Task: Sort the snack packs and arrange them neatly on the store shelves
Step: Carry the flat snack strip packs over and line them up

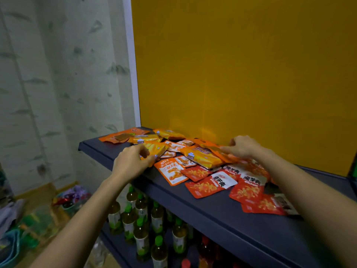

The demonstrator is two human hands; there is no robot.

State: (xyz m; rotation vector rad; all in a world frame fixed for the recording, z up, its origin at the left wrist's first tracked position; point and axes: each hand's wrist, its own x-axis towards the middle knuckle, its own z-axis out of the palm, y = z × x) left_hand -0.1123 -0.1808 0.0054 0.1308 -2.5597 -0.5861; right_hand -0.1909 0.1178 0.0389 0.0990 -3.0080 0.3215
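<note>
Below the left grip (133, 163), green-capped bottles (142, 209) of amber drink, upright and crowded together. Left of it, leaf-patterned wallpaper (58, 74), blurred clutter (71, 196) on the floor (45, 190). Beyond, a yellow panel (241, 74).

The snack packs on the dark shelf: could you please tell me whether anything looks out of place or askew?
Yes. The red packs, orange packs and yellow cheese packs lie mixed in one overlapping heap on the shelf, at all angles, not in rows. The left hand grips one cheese pack.
</note>
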